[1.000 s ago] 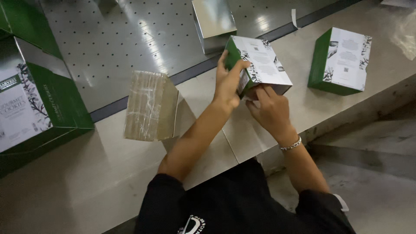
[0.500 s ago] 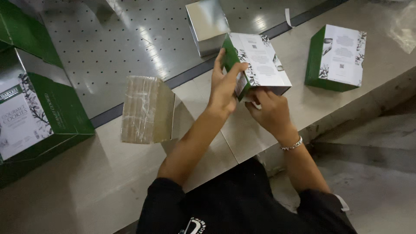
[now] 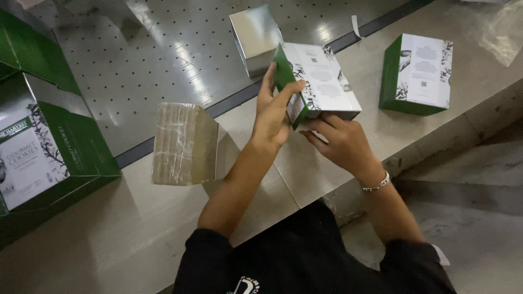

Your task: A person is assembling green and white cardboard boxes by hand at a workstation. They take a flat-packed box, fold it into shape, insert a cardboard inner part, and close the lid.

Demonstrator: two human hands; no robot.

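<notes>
Just above the centre of the frame, a person's two bare hands hold a green-and-white carton (image 3: 318, 81) clear of the pale worktop (image 3: 109, 239). The left hand (image 3: 275, 111) is wrapped round the carton's near green edge, fingers behind and thumb pressed across the front face; the right hand (image 3: 340, 141) cups the lower end from beneath, its fingers curled under what looks like an end flap, a bead bracelet (image 3: 377, 183) at the wrist.

By its look the carton is thin printed paperboard: probably light, stiff along its folded edges, but easily dented in the middle of the broad white panel. Its coated surface catches the light and may be somewhat slick, so the corners and creased edges, where both hands now sit, seem the soundest places to grip. Whether anything is inside cannot be told.

A matching closed carton (image 3: 417, 73) stands well apart toward the upper right. A silver inner box (image 3: 255, 37) rests at top centre on the perforated metal table (image 3: 136, 65). A film-wrapped stack of tan flats (image 3: 182, 142) lies left of the hands, and larger green cartons (image 3: 49, 147) fill the left edge of the frame.
</notes>
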